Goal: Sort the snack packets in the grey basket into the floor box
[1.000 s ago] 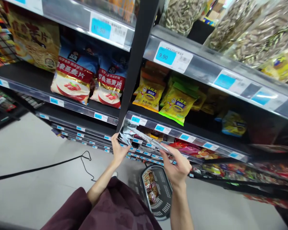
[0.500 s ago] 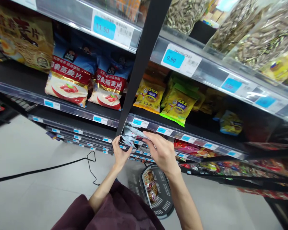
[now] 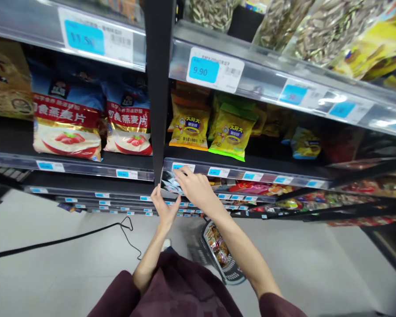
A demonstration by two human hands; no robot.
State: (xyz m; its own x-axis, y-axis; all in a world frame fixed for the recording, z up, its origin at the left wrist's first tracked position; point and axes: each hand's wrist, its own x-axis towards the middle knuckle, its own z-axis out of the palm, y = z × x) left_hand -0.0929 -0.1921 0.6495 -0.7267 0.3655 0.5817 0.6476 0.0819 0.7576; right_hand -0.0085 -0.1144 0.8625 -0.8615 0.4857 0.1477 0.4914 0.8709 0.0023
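Observation:
My left hand (image 3: 166, 208) is closed around the near left side of a small white open box (image 3: 167, 194) beside the black shelf upright. Light-blue and white packets (image 3: 171, 181) fill the box. My right hand (image 3: 195, 185) reaches over the box's right side with bent fingers pressed together on the packets. Its fingers hide part of the packet they pinch. Just above, yellow snack bags (image 3: 189, 125) stand on the shelf.
Oatmeal bags (image 3: 67, 125) stand on the left shelf. A dark shopping basket (image 3: 234, 274) with packaged food is on the floor below my right forearm. A black cable (image 3: 86, 230) runs across the floor at left. Bags of sunflower seeds (image 3: 333, 35) sit at upper right.
My right hand has moved left and down onto the packets in the box; before, it held a packet's end at the right. My left hand stays on the box. The view has shifted right.

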